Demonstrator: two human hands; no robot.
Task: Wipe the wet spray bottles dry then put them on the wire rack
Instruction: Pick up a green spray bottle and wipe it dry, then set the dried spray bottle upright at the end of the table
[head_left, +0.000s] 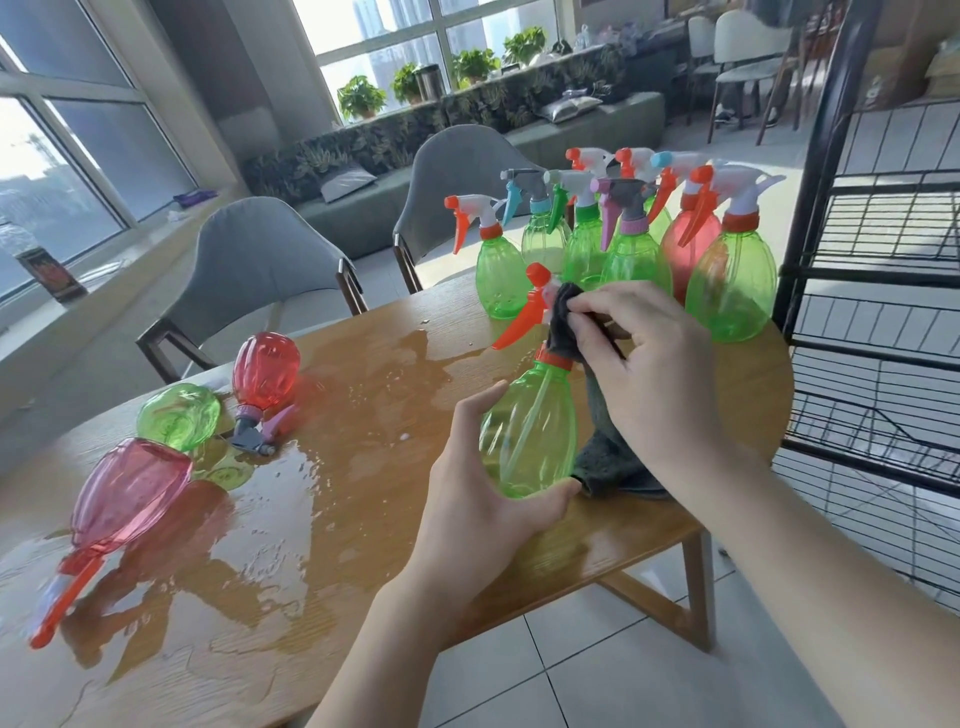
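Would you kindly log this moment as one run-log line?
step: wiping | left hand: holds green bottle | right hand: presses grey cloth on its sprayer | wire rack: no bottles visible | table: wet

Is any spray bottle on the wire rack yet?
No: the wire rack shelves in view hold no bottle; the upright bottles stand on the table.

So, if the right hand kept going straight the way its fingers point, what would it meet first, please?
Most likely the orange-and-white trigger head of the held green plastic spray bottle; the right hand already presses the grey cloth there.
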